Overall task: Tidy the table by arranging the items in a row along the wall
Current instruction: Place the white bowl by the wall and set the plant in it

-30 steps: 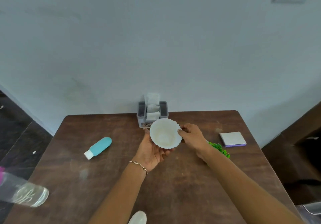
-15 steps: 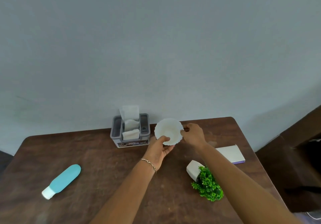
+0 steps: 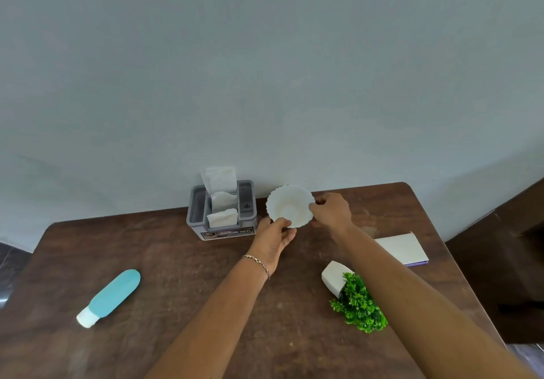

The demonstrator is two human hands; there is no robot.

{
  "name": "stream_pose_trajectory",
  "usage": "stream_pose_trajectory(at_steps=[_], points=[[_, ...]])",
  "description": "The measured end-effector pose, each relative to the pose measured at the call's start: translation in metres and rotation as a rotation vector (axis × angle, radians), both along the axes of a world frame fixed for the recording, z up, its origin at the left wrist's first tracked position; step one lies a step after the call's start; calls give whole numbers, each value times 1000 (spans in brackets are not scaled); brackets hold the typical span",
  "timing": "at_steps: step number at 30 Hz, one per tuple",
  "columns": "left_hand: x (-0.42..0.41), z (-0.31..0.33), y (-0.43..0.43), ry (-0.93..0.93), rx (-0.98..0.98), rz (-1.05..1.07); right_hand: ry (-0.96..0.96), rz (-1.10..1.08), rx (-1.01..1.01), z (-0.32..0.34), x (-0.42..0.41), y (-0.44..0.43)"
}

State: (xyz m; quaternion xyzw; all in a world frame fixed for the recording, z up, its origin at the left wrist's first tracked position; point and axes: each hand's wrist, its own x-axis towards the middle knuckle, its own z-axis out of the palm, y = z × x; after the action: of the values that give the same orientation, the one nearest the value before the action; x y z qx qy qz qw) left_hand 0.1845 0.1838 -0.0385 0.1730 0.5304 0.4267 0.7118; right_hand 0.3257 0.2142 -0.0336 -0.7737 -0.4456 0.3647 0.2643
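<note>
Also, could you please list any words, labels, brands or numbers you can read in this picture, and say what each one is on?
"OPEL": my best reading of the white letters at the right end of the label strip on the front of the grey tissue box; it is small and soft.
The rest of that strip is too blurred to read.
No text shows on the teal bottle, white bowl, notepad or plant pot.

Bare forearms, no sleeves; thin chain bracelet (image 3: 256,261) on left wrist
</note>
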Motion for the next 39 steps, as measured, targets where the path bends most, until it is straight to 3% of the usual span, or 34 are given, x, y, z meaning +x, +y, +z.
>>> stream_pose_trajectory(at_steps=[4,7,11,13,18,22,28,34,39], points=[[6,2,-17,141,-105,137,23,2,51,11,15,-20],[21,5,-48,351,-12,68,149,-29,67,20,33,-47],[28,4,-78,857,577,-426,201,-91,52,22,59,-94],[31,5,-84,981,796,-673,237,-167,65,17,68,-119],[47,10,-94,1220,982,-1158,234,-282,15,-8,74,-163],[52,10,-98,1404,1150,-1267,202,-256,-65,-14,68,-177],[47,16,-94,1165,1007,-1006,346,-298,-25,-7,62,-186],[31,14,-82,1093,851,-881,585,-336,91,1,59,-186],[16,12,-77,902,679,-699,728,-310,116,7,41,-183]])
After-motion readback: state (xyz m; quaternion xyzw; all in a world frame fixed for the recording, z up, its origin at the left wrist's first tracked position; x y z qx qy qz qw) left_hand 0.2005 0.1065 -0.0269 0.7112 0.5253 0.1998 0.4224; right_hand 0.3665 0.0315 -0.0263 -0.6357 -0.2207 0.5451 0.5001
